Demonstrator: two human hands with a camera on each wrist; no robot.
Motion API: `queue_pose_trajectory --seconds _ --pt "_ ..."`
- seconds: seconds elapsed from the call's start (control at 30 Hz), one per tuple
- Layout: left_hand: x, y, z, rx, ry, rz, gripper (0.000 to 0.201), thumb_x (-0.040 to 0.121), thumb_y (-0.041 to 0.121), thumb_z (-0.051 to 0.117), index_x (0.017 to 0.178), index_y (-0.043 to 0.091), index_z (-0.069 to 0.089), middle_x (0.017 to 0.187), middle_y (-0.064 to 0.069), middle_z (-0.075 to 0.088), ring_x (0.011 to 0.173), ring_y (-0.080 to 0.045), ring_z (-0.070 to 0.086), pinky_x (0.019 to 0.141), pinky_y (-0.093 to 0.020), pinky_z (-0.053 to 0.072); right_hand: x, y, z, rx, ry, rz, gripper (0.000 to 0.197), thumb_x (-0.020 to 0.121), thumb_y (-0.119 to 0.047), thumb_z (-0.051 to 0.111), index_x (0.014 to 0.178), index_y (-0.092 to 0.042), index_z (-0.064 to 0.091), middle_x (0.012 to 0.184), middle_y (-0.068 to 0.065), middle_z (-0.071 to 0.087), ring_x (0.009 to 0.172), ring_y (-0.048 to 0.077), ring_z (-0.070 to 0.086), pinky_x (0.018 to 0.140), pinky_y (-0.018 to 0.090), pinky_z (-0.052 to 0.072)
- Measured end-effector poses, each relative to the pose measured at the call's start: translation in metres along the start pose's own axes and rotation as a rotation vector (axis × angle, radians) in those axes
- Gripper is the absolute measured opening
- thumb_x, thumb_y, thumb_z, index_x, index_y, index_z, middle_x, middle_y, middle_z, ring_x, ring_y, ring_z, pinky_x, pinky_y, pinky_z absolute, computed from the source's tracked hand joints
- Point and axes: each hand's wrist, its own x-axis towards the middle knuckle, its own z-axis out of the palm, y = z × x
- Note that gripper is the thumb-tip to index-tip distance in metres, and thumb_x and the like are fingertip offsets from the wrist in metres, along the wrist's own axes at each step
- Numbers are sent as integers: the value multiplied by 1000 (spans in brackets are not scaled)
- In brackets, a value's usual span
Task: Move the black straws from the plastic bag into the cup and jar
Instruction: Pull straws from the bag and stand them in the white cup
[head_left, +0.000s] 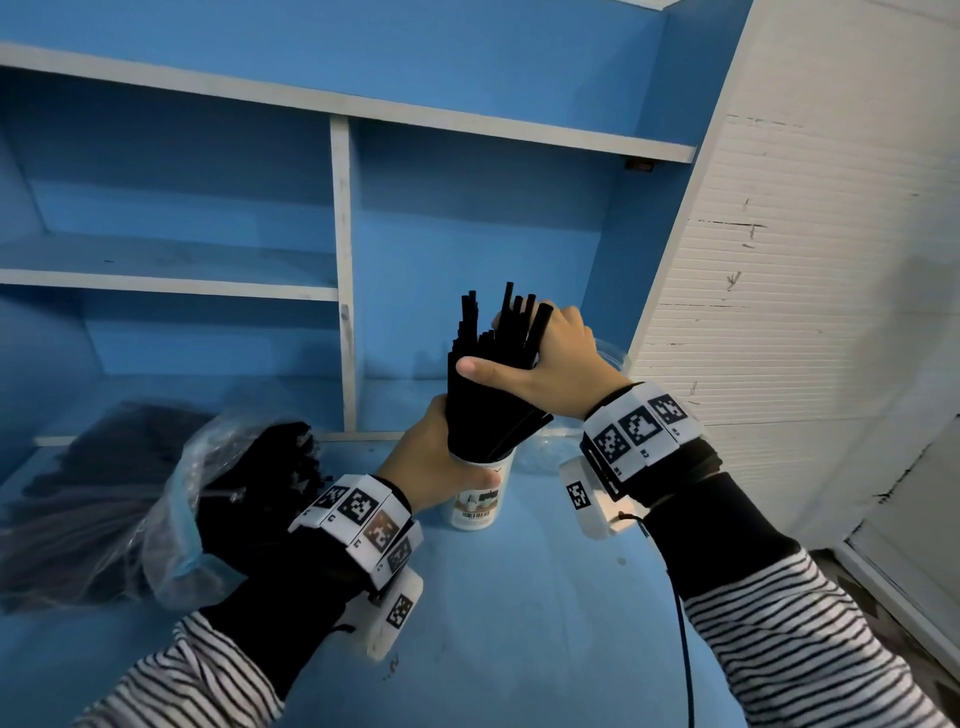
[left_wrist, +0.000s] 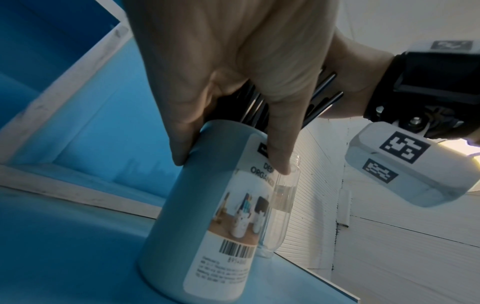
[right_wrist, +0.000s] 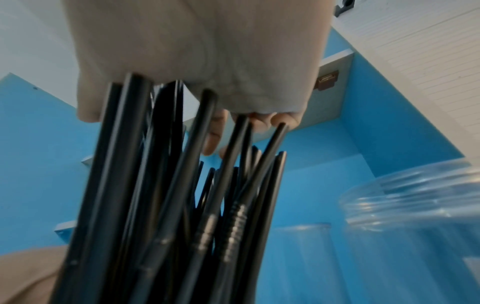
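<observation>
Both hands grip: left (head_left: 436, 462) cup (head_left: 475, 499), right (head_left: 556, 364) near-upright straws (head_left: 488, 395), tips up.

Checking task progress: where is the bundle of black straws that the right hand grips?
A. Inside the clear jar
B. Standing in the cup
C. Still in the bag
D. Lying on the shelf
B: the straws under the right hand stand in the cup, which the left hand steadies.

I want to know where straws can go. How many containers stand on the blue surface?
2. A white labelled cup, held by the left hand, and a clear plastic jar behind the right hand. Others may be hidden.
</observation>
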Motion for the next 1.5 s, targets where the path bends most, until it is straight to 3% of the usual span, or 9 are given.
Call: queue_pose_trajectory --seconds 0.13,0.27,0.53,0.67,0.73,0.83,1.0,1.23,1.5 --pt "1 -2 0 -18 -7 6 96 53 33 87 135 31 36 121 12 59 112 -9 57 95 -38 52 -9 -2 -7 321 96 -69 83 67 -47 82 134 -19 42 128 -4 48 117 13 48 104 33 41" --pt "2 -4 1 -54 -19 19 97 49 39 85 134 32 39 122 11 61 113 -9 59 95 -42 52 -14 -5 -8 514 191 -235 75 78 -21 79 140 -24 37 139 -7 48 116 6 58 103 27 45" --pt "0 0 0 -14 4 20 102 43 46 82 133 31 36 121 11 59 112 -10 58 94 -41 52 -10 -3 19 104 76 -220 34 95 -45 46 99 -14 60 92 -7 58 88 9 54 81 28 43" --pt "-2 0 0 -52 0 4 100 44 43 84 132 30 39 121 9 61 112 -12 59 95 -44 52 -9 -10 14 207 153 -297 48 98 -34 49 143 -15 42 146 -3 42 134 7 37 108 11 26" --pt "-2 1 0 -40 7 4 101 43 45 82 132 27 38 121 8 60 111 -12 59 95 -43 52 -9 -14 18 126 23 -299 48 102 -34 40 146 -18 37 153 -4 36 142 9 30 116 23 24" --pt "-3 4 -1 -4 12 1 105 41 48 81 133 25 36 122 8 58 111 -12 58 94 -41 52 -12 -12 27 -53 -64 -254 43 102 -31 37 142 -17 44 147 -1 46 138 14 39 111 38 35" --pt "-4 1 0 -47 16 -22 100 42 45 83 130 26 40 119 9 62 109 -10 60 94 -41 52 -15 -11 24 225 141 -288 57 96 -7 43 149 -23 29 148 0 44 130 16 48 103 29 41" --pt "-4 8 0 30 13 -54 95 51 38 86 132 23 39 119 8 59 111 -13 59 93 -37 51 -18 -9 27 -92 -42 -181 46 104 -39 25 143 -22 43 150 -4 42 144 14 27 115 39 29" --pt "-38 20 -19 201 16 -185 100 73 20 80 150 13 17 144 -1 42 135 -21 40 105 -28 35 -29 -30 28 176 272 -341 37 95 -24 46 126 -9 58 130 4 59 123 20 52 105 32 40"
